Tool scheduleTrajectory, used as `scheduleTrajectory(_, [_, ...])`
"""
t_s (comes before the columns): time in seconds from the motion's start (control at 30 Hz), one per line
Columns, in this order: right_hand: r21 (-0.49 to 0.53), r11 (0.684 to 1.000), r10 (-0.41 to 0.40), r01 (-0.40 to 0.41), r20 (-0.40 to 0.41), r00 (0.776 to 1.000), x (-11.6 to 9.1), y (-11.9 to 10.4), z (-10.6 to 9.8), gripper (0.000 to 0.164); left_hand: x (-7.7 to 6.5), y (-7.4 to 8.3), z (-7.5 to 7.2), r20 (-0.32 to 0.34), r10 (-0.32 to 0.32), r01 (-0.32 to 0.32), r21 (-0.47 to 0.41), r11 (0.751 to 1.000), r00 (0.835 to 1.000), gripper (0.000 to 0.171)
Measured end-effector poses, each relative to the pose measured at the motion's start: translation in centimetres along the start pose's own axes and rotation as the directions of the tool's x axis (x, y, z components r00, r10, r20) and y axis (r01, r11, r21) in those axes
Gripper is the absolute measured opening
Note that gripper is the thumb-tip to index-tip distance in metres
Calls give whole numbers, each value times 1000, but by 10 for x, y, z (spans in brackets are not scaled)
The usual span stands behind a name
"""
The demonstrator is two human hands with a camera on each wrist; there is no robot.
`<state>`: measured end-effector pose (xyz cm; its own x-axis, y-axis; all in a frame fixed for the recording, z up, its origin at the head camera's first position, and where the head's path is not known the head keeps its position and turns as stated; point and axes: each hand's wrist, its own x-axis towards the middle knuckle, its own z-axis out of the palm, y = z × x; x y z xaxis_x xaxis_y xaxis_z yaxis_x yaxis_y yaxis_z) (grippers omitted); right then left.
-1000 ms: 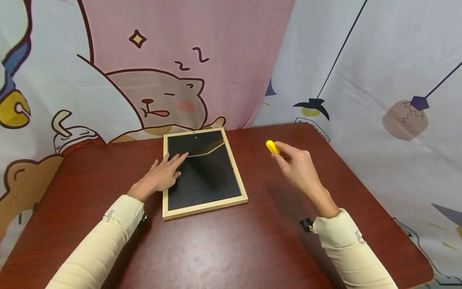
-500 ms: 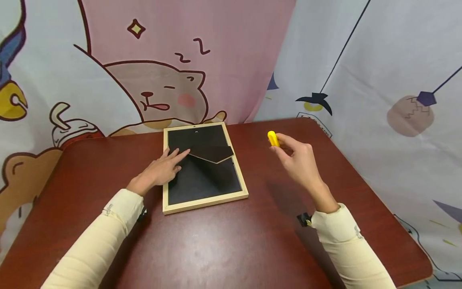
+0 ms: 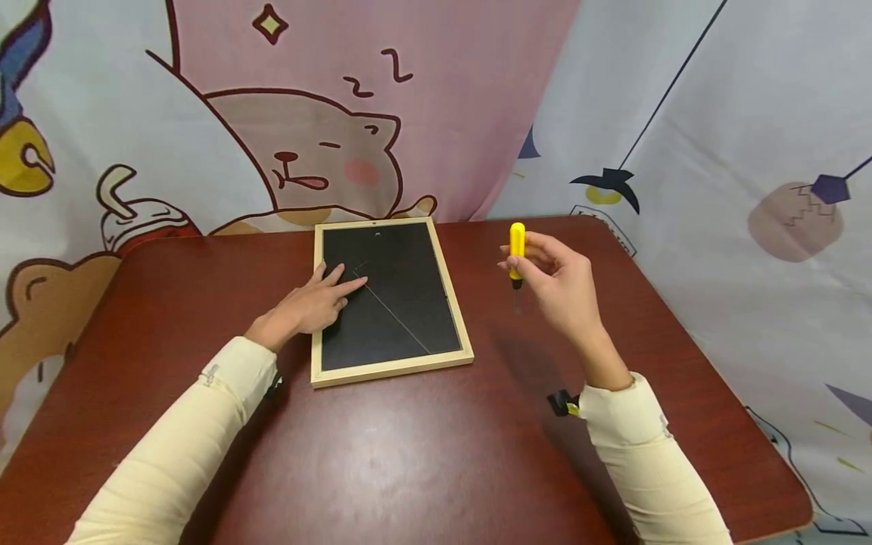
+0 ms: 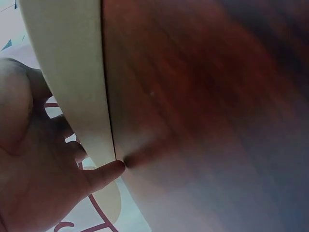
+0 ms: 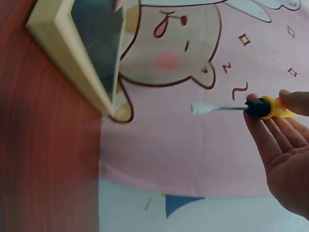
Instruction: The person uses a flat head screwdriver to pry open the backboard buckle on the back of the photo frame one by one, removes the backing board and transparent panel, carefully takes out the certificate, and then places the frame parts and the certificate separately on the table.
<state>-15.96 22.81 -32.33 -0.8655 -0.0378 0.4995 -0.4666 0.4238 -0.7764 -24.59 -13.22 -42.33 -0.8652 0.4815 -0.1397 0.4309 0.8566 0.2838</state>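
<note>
A wooden picture frame lies on the table with its black backing up. The backing's stand flap now shows only as a thin pale line running diagonally toward the frame's front edge. My left hand rests across the frame's left side, fingers spread, the forefinger on the backing near the upper end of that line. In the left wrist view the thumb touches the frame's outer side. Right of the frame, my right hand holds a yellow-handled screwdriver upright in the air, shaft down. Its tip is blurred in the right wrist view.
A dark red wooden table bears the frame. Curtains with cartoon prints, such as a sleeping bear, hang close behind it and along the right side. A small black device sits under the right cuff.
The stand flap, raised from the backing before, has swung down toward the front right. The screwdriver has turned from tilted to upright. The left hand keeps its place on the frame.
</note>
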Motion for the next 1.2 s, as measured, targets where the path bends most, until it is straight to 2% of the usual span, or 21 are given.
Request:
scheduleTrajectory(0.1, [134, 991, 3, -4, 6, 1000, 5, -7, 5, 28, -2, 2, 0, 5, -5, 4, 25, 1000, 1000, 54])
scheduleTrajectory(0.27, [278, 960, -9, -3, 40, 999, 12, -18, 18, 26, -4, 5, -1, 26, -17, 17, 27, 999, 1000, 53])
scheduleTrajectory(0.53, [358, 932, 24, -60, 104, 994, 12, -32, 32, 28, 0, 18, -6, 64, -4, 2, 33, 999, 998, 55])
scheduleTrajectory(0.73, [342, 930, 83, -134, 161, 984, 10, -37, 39, 25, 0, 30, -13, 91, 0, -4, 38, 999, 996, 56])
scheduleTrajectory(0.87, [321, 925, 139, -205, 215, 967, 8, -37, 43, 25, -2, 37, -15, 101, -1, -1, 22, 1000, 995, 56])
scheduleTrajectory(1.07, [241, 904, 280, -352, 289, 916, 1, -36, 49, 27, -7, 49, -20, 130, -9, 14, -32, 999, 991, 55])
scheduleTrajectory(1.2, [197, 893, 326, -405, 339, 883, -1, -41, 53, 26, -13, 54, -26, 158, -21, 29, -47, 998, 987, 56])
